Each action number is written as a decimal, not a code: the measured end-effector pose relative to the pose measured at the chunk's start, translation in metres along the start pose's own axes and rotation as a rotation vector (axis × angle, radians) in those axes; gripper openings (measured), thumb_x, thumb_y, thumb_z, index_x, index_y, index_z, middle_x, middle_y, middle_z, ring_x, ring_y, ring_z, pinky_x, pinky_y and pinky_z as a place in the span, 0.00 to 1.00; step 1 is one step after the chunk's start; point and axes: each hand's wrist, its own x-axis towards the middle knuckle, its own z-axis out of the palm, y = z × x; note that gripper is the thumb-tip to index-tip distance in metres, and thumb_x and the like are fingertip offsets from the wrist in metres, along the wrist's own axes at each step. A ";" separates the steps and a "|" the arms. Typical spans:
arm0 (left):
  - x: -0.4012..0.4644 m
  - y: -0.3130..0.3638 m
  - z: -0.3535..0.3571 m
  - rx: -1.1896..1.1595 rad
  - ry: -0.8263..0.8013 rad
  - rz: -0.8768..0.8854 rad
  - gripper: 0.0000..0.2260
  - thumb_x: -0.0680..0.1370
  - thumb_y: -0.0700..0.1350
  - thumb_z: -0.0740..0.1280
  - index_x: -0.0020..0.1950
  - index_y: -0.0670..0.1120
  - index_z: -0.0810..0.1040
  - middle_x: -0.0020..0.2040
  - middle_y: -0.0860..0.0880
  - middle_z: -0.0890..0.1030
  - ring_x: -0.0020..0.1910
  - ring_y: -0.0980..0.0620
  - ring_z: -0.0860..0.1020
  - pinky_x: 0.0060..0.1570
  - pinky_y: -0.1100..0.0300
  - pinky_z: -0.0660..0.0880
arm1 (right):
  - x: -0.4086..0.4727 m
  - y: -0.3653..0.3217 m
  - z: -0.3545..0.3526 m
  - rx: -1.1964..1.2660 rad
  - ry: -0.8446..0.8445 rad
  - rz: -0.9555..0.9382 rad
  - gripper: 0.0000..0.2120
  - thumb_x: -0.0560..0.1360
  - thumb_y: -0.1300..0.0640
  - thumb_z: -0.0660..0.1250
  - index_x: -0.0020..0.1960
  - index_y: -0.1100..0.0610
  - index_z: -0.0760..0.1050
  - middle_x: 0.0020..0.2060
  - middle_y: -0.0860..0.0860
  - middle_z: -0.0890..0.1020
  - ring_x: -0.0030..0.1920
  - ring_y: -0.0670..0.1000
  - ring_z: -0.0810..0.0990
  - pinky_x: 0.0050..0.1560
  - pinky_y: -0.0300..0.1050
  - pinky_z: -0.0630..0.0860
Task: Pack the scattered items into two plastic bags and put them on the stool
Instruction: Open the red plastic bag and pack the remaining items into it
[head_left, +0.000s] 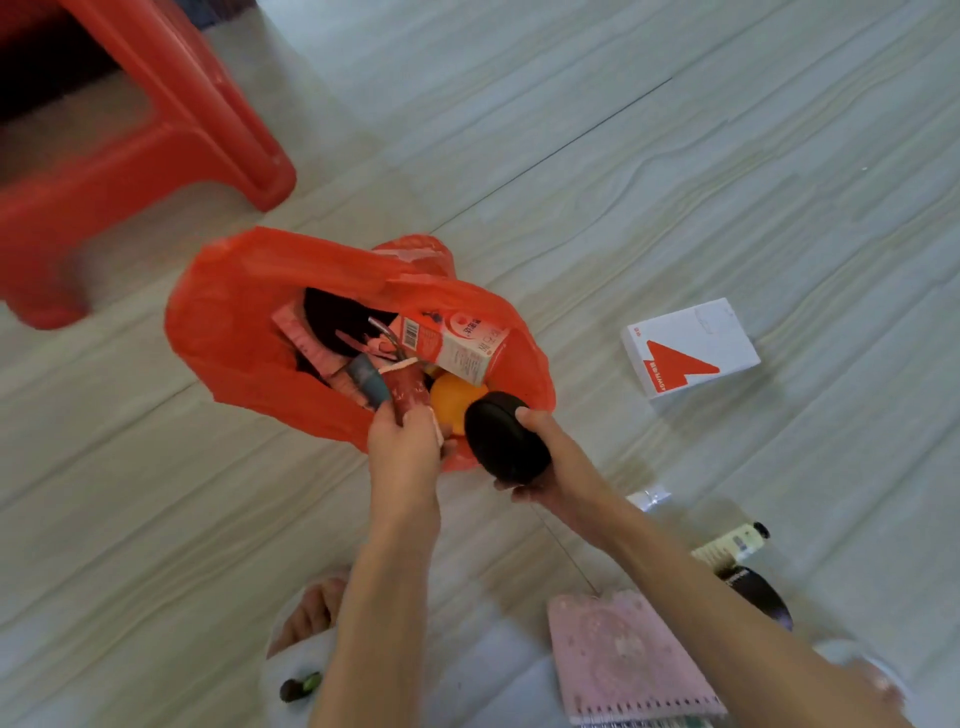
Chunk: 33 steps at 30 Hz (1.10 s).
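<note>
A red plastic bag lies open on the floor. Inside it I see a carton, an orange, a tube and pink items. My left hand grips the bag's near rim together with a red patterned item. My right hand holds a black round case at the bag's mouth, just right of the left hand. The red stool stands at the upper left.
A white box with a red arrow lies on the floor to the right. Near my right forearm lie a pink spiral notebook, a pale tube, a dark object and a clear wrapper. My feet are at the bottom.
</note>
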 end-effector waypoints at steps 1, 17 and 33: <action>0.008 0.006 -0.003 0.041 0.014 0.036 0.08 0.78 0.38 0.56 0.50 0.44 0.74 0.41 0.47 0.74 0.37 0.52 0.74 0.37 0.60 0.73 | 0.004 -0.002 0.013 -0.011 -0.029 -0.018 0.25 0.67 0.41 0.62 0.58 0.54 0.74 0.42 0.56 0.81 0.33 0.52 0.78 0.31 0.40 0.71; 0.028 0.026 -0.031 0.330 0.145 0.389 0.17 0.78 0.37 0.57 0.66 0.46 0.73 0.59 0.46 0.78 0.59 0.50 0.75 0.58 0.59 0.72 | 0.044 -0.020 0.112 0.319 -0.128 -0.039 0.14 0.80 0.58 0.56 0.62 0.62 0.72 0.52 0.58 0.81 0.46 0.49 0.82 0.43 0.38 0.80; -0.016 -0.079 0.029 0.677 -0.216 0.610 0.10 0.75 0.36 0.63 0.55 0.43 0.78 0.51 0.46 0.79 0.51 0.46 0.77 0.51 0.57 0.71 | -0.035 0.018 -0.083 -0.757 0.527 -0.237 0.08 0.76 0.59 0.63 0.52 0.57 0.79 0.46 0.50 0.82 0.47 0.47 0.78 0.51 0.37 0.71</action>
